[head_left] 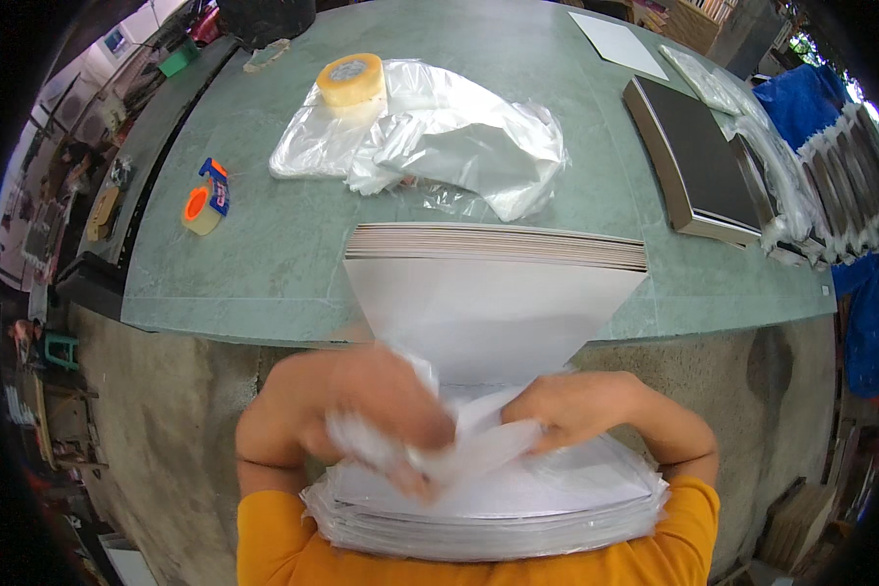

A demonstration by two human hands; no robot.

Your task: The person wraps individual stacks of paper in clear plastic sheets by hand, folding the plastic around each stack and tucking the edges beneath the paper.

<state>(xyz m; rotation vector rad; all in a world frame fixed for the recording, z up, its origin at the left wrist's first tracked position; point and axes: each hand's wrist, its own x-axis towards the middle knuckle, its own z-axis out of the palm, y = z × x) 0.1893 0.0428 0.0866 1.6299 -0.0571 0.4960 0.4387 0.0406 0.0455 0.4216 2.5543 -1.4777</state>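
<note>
A thick stack of flat white boards [498, 303] leans from the table's front edge toward my body. A clear plastic bag [488, 532] wraps its near end against my orange shirt. My left hand [386, 396], smeared by motion, is closed on bunched plastic over the stack. Beside it my right hand [571, 405] grips another fold of the same bag, fingers curled inward. The bag's crumpled mouth stretches between the two hands, and its fine folds are blurred. Some of my fingertips are hidden by the plastic.
On the green table [264, 264] lie a pile of clear plastic bags [488, 146], a big tape roll [350, 83] and a tape dispenser [207, 200]. A dark panel stack [698, 146], wrapped bundles [845, 186] and a white sheet [615, 44] lie at the right.
</note>
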